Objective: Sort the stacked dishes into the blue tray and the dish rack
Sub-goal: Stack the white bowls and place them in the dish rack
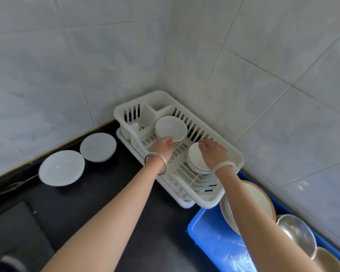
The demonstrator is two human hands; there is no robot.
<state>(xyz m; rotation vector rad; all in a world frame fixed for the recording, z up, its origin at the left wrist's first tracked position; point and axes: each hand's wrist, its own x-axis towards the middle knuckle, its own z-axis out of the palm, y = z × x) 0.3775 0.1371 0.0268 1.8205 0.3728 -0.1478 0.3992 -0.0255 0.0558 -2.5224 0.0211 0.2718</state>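
A white slatted dish rack (232, 152) stands in the tiled corner. Two stacks of white bowls sit inside it. My left hand (162, 146) curls its fingers on the near rim of the far bowl stack (171, 127). The near bowl stack (195, 160) leans in the rack, and my right hand (212, 154) grips its upper right rim, hiding part of it. At the lower right the blue tray (210, 234) holds a brown-rimmed plate stack (261, 201) and metal dishes (296, 230), partly behind my right forearm.
Two pale round plates (61, 167) (98, 147) lie on the black counter (98, 203) left of the rack. Tiled walls close in behind and to the right. A dark sink edge (14, 228) shows at lower left.
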